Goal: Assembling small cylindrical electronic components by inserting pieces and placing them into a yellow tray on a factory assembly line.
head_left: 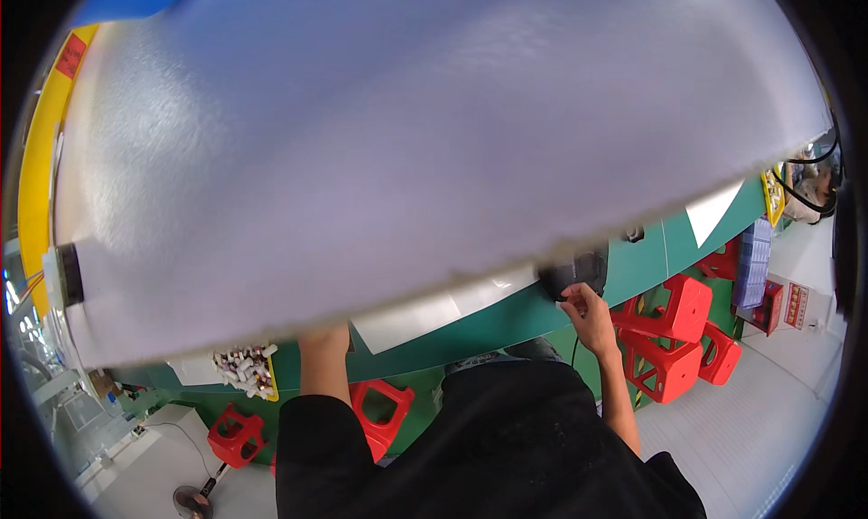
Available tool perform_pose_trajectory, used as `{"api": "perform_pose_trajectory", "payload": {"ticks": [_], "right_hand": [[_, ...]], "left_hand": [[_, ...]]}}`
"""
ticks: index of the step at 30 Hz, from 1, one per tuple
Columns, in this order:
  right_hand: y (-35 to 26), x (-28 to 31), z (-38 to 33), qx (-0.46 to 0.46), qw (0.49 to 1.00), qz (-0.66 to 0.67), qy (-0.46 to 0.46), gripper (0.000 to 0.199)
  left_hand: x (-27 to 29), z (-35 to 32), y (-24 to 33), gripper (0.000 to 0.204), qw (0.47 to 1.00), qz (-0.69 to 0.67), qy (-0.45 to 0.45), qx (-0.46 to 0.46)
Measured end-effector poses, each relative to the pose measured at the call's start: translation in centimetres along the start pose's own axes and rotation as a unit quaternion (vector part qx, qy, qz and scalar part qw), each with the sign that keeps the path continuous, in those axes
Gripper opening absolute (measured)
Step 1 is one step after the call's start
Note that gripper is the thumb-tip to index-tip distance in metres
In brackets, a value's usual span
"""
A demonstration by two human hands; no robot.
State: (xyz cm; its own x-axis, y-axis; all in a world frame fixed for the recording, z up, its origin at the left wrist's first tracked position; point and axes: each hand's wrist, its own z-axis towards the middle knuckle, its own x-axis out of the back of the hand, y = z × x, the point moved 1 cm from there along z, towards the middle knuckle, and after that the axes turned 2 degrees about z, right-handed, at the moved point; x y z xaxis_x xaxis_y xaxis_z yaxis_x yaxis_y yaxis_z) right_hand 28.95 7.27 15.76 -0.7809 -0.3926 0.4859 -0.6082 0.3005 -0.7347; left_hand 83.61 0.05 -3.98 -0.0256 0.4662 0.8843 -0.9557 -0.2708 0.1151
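Left hand: hidden from where I watch, so I can't read its grip.
Left wrist (324, 340): showing just behind that hand, well apart from the right hand.
Left forearm (324, 372): bare, running nearly straight toward the left hand.
Right hand (589, 318): bare, half curled, turned toward the left hand's side.
Right fingers (572, 290): bent; I can't tell whether they grip.
Right forearm (621, 397): bare, slanting down and outward from the right hand.

Red label (70, 56) on yellow post (38, 157), red-and-white wall sign (797, 306) (lettering unreadable)
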Motion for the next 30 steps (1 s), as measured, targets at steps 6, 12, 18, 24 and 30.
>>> {"api": "perform_pose_trajectory", "payload": {"ticks": [6, 12, 18, 24, 30], "right_hand": [[-1.0, -0.4, 1.2, 0.081, 0.995, 0.051, -0.003, 0.014], [-7.9, -1.4, 2.9, 0.285, 0.941, 0.158, 0.088, 0.015], [-10.6, -3.7, 1.1, 0.327, 0.913, 0.242, -0.02, 0.017], [-10.7, -2.9, 0.2, 0.282, 0.933, 0.224, 0.014, 0.016], [-10.4, -1.8, -0.1, 0.396, 0.907, 0.142, 0.031, 0.015]], "left_hand": [[6.6, -1.9, 8.6, 0.02, 0.95, -0.237, -0.193, 0.069], [20.7, -6.3, 22.7, 0.022, 0.606, -0.629, -0.452, 0.179], [26.5, -9.3, 27.7, 0.014, 0.511, -0.743, -0.342, 0.262], [26.5, -12.8, 31.6, 0.019, 0.564, -0.692, -0.197, 0.404], [27.4, -15.0, 35.1, 0.048, 0.47, -0.696, -0.268, 0.471]]}}
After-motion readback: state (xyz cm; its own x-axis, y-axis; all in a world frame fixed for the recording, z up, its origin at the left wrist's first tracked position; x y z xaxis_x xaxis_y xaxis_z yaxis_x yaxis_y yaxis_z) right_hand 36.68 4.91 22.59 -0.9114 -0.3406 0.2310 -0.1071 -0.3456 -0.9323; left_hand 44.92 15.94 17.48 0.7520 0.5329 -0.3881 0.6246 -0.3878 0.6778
